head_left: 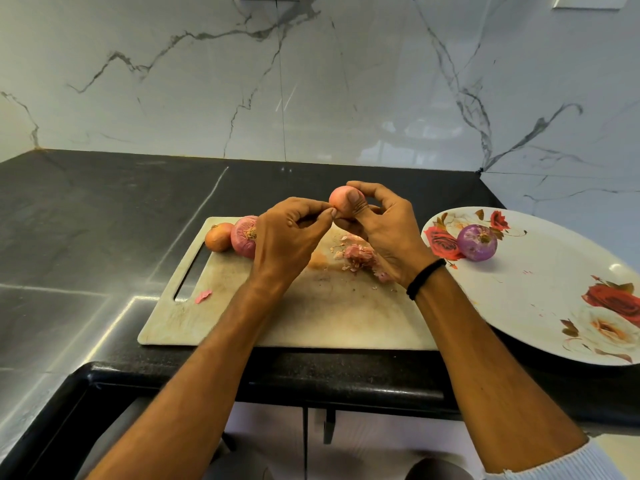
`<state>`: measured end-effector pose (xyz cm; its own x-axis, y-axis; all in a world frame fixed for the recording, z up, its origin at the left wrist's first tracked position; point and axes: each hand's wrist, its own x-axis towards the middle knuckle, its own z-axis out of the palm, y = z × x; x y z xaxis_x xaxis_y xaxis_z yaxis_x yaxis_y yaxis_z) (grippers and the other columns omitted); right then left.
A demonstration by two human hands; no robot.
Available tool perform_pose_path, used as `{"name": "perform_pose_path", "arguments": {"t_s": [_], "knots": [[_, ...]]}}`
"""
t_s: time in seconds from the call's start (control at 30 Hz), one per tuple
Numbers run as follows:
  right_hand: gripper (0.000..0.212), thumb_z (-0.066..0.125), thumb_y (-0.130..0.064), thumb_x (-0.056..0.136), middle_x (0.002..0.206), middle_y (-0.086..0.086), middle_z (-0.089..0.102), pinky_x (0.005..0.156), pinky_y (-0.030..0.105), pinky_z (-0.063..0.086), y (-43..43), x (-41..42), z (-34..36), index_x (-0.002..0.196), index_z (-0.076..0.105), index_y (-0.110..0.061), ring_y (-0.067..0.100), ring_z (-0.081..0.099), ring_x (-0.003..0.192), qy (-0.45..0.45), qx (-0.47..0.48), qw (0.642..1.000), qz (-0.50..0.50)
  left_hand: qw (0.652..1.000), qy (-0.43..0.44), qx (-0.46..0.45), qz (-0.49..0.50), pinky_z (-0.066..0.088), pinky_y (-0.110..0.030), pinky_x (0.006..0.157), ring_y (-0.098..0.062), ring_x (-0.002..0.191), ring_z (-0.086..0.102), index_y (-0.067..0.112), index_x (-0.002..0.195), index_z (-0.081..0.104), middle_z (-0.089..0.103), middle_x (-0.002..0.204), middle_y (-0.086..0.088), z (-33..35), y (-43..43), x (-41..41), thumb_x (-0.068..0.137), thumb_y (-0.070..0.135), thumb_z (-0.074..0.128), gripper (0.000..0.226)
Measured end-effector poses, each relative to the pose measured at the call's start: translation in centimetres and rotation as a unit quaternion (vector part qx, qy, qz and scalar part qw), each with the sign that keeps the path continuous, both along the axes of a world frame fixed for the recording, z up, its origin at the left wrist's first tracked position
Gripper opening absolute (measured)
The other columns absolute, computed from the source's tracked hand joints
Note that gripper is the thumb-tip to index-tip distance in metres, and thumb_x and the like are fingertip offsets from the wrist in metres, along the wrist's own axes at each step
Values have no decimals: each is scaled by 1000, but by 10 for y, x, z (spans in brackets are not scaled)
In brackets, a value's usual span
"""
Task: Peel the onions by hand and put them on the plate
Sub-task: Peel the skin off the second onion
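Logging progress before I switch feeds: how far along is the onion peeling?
Done: one peeled purple onion sits on the white rose-patterned plate. In hand: the right hand holds a pink onion while the left hand pinches its skin. Left: a brown-skinned onion and a red-skinned onion wait on the beige cutting board.

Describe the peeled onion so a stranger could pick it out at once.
Start at the white rose-printed plate on the right of the black counter. The peeled onion lies on its far left part, beside a printed red rose. It alone is glossy purple; the brown onion and pink onion on the cutting board and the held onion show brown or pink skin.
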<state>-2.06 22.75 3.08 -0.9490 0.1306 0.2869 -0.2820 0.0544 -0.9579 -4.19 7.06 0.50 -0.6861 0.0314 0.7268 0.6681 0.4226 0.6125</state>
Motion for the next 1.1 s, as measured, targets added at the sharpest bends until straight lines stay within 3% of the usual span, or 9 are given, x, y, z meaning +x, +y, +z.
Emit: {"name": "perform_pose_path", "arguments": {"t_s": [0.23,0.37,0.5,0.63,0.83,1.1], "knots": [[34,63,-31,91,114,11,62,68,22,58,-3,-2,0,117,50,-13,17,69,91,-14,27,1000,-2,997,41,-62,6,59,-18,74,-13,79,66,4,104,76,73,94,-11,-3,0,1,89,20,74,23],[31,60,-33,94,108,10,65,64,20,56,-5,-2,1,114,50,-13,14,72,81,-13,29,999,-4,991,72,-102,43,51,-15,67,-11,77,59,2,99,77,71,90,-12,-2,1,5,86,21,77,22],[30,53,-41,96,107,9,65,67,28,60,-5,-4,1,110,50,-13,20,74,80,-26,13,999,-15,983,94,-143,64,53,-26,68,-21,78,64,-2,96,76,70,90,-17,-2,4,8,85,20,77,25],[35,52,-47,96,106,8,61,74,40,62,-4,-7,0,106,50,-14,25,72,79,-50,-23,998,-6,972,116,-188,81,49,-23,70,-25,78,66,-3,94,76,69,89,-17,-3,5,9,88,16,74,20],[31,51,-47,97,108,5,58,65,28,58,-5,-6,-2,101,49,-16,22,68,82,-48,5,999,-24,969,114,-196,100,47,-23,67,-24,75,64,-5,87,75,67,85,-16,-3,9,12,89,13,72,19],[33,50,-49,97,113,7,58,69,30,61,-9,-5,-4,103,49,-17,23,67,91,-47,41,998,-28,970,106,-180,125,47,-25,65,-21,72,59,-5,78,72,66,81,-16,-7,12,11,87,12,73,20]]}}
